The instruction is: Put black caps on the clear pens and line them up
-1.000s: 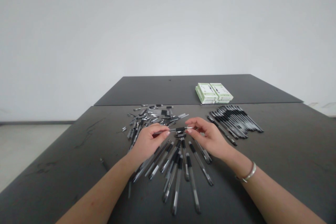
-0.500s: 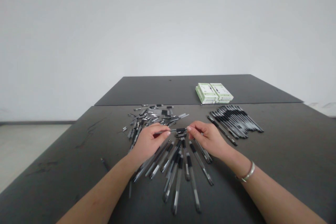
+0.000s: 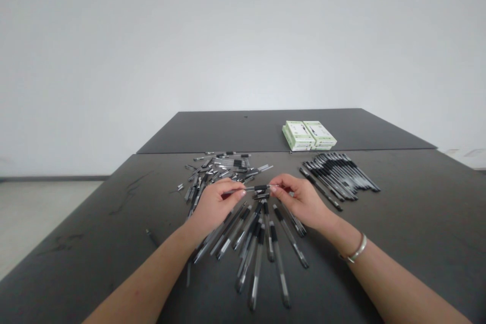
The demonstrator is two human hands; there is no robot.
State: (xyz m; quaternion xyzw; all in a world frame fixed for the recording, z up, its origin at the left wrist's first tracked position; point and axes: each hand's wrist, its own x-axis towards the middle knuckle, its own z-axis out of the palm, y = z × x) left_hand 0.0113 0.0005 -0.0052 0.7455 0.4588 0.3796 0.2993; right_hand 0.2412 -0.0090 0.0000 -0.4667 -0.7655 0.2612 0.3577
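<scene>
A pen with a black grip is held level between my two hands, above the middle of the table. My left hand pinches its left end between thumb and fingers. At the other end, the fingertips of my right hand close on the tip, which they partly hide. Just below the pen lie a few small dark caps. Several clear-barrelled pens with black grips fan out toward me below my hands. Behind my left hand is a loose heap of pens and parts.
On the right, a row of pens lies side by side. Stacked green and white boxes stand farther back, past the seam in the dark table. A single pen lies beside my left forearm.
My right fingers have shifted slightly at the pen's tip, and a little more of its light end shows. My left hand and the surrounding pens look the same.
</scene>
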